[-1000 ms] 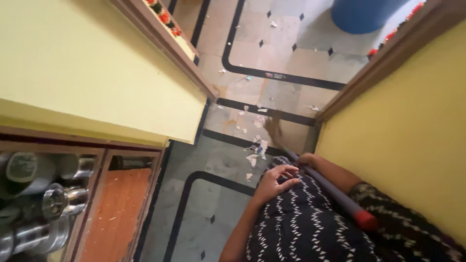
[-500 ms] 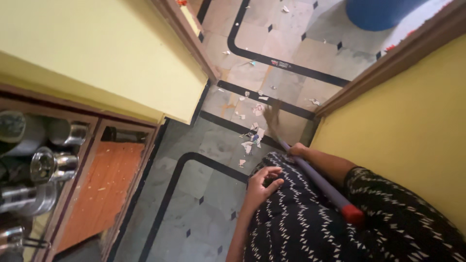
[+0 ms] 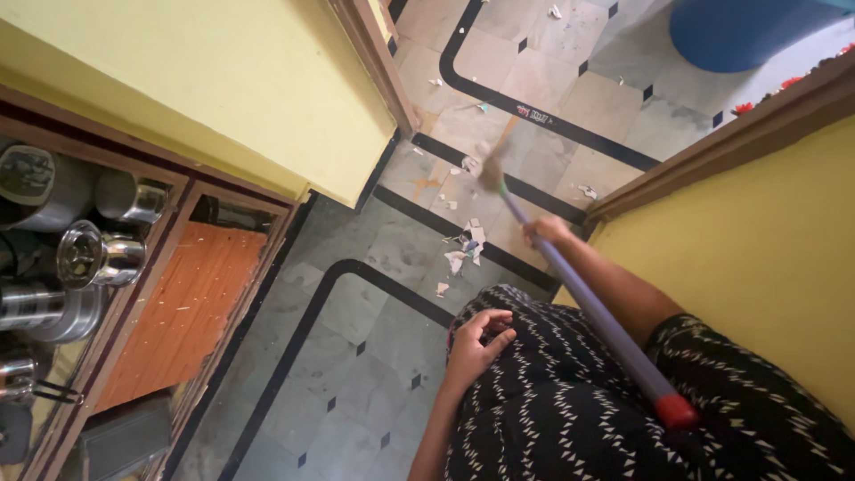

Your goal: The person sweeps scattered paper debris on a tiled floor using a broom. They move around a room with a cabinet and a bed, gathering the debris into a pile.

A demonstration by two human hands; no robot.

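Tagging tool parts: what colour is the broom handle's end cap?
Red, on the end cap of the purple broom handle; head view shows it.

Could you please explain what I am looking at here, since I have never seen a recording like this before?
The picture comes from a camera worn on a person's head, looking down at their own body and the floor. The right hand grips the purple handle of a broom, whose bristle end rests among scraps of paper scattered on the tiles. The left hand rests empty against the patterned dress. To the left stands a wooden shelf with steel pots; yellow walls frame a doorway.
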